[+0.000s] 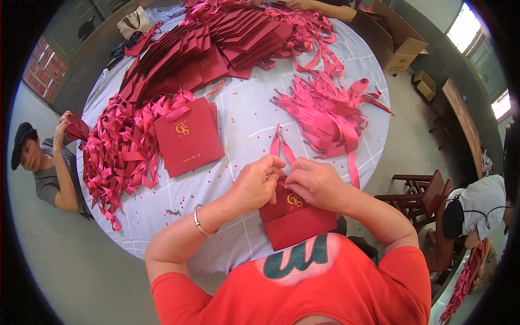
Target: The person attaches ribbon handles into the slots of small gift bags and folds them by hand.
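Note:
A dark red paper gift bag point(300, 226) with gold print lies at the table's near edge, against my shirt. My left hand point(259, 180) and my right hand point(317, 183) meet at its top edge, fingers pinched close together. Between them a pink ribbon point(278, 142) rises from the bag's top in a narrow loop. Both hands seem closed on this ribbon, though the fingertips hide the exact grip. Left of my hands lies a small stack of red gift bags point(190, 142) with ribbon handles. Loose pink ribbons point(330, 116) lie in a bundle beyond my right hand.
A big pile of flat red bags point(211, 46) covers the far side of the round, white-clothed table point(249, 116). Ribbon-handled bags heap up at left point(119, 151). One person point(46, 162) sits at left, another point(471, 211) at right. A cardboard box point(403, 51) and wooden chair point(420, 197) stand rightward.

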`<state>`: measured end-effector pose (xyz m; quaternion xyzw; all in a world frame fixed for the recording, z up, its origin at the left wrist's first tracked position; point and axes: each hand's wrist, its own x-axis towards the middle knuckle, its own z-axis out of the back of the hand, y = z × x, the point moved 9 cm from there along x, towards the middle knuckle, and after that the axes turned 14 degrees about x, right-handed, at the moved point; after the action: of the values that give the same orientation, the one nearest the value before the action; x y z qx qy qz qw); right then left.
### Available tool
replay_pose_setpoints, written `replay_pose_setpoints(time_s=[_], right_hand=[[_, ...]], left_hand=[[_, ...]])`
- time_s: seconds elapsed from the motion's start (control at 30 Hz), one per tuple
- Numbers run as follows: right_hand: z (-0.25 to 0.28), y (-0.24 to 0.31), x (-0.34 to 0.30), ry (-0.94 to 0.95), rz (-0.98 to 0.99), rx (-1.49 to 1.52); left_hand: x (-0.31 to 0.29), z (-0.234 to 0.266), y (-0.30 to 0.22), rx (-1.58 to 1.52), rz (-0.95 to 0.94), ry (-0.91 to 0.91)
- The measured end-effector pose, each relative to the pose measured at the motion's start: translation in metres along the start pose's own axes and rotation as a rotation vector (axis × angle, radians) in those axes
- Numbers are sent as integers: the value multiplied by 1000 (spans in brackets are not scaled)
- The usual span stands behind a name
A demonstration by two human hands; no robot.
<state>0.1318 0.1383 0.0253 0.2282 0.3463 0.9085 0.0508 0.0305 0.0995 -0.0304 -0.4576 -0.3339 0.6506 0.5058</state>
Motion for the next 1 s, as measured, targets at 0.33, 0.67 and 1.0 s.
replay_pose_setpoints(time_s=[0.33, 0.67, 1.0], right_hand=[[35, -27, 0, -255, -190, 350], [16, -77, 17, 274, -590, 189], [9, -90, 12, 64, -762, 416]], left_hand=[[-2, 1, -7, 158, -19, -16], [-12, 7, -33, 442, -232, -174], [-16, 9, -36, 435, -287, -203]])
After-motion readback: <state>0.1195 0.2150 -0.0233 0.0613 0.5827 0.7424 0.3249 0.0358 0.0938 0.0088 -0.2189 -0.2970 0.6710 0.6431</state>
